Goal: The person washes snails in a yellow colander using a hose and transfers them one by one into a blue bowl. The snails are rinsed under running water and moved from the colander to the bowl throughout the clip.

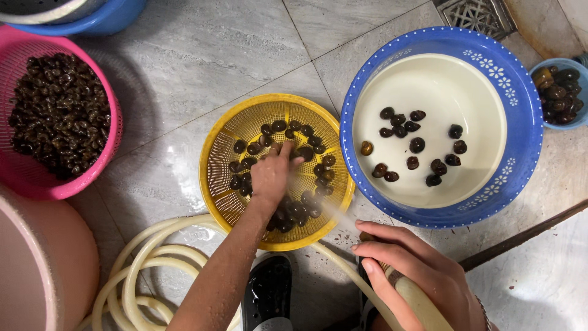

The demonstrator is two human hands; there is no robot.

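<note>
my left hand [271, 173] is in the yellow basket [223, 153] on the floor, fingers closed among the snails [304, 208]. my right hand [422, 276] grips the hose [416, 300], spraying water at the basket.

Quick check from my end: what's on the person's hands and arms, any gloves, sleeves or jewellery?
Both hands are bare, no gloves. The left hand and its forearm show no sleeve and no jewellery. The right hand has a thin bracelet at the wrist; no sleeve shows there either. No rings can be made out on either hand.
</note>
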